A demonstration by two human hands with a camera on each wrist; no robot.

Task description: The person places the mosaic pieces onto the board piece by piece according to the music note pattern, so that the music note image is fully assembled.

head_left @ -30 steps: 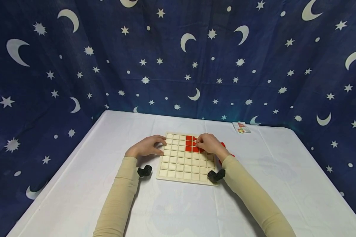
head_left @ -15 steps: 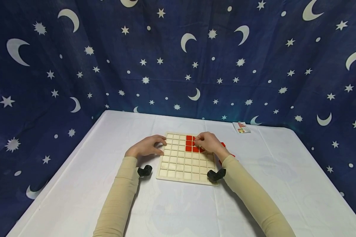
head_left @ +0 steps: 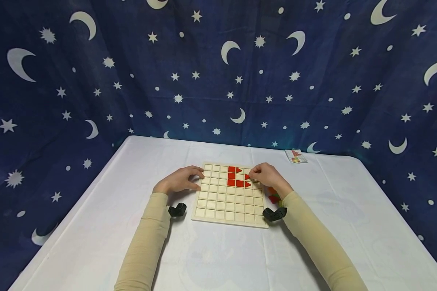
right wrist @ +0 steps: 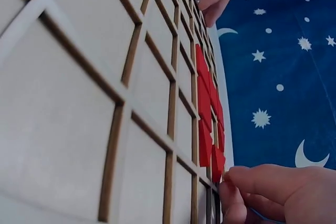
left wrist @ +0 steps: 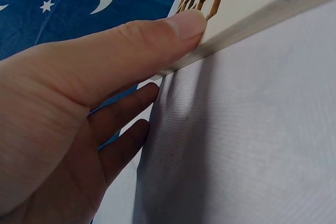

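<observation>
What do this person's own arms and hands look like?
Long beige sleeves, plain and close-fitting, cover both the left arm and the right arm. The left hand and right hand are bare, with no gloves. At each wrist sits a small, dark, angular device, one on the left, one on the right. I see no cables.

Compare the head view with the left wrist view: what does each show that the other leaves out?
Only the head view: the right hand, picture card, both sleeves and loose pieces by the wooden board.
Only the left wrist view: the side face of the board's left edge.
Both: the left hand, that board, the white cloth and starry backdrop.
</observation>
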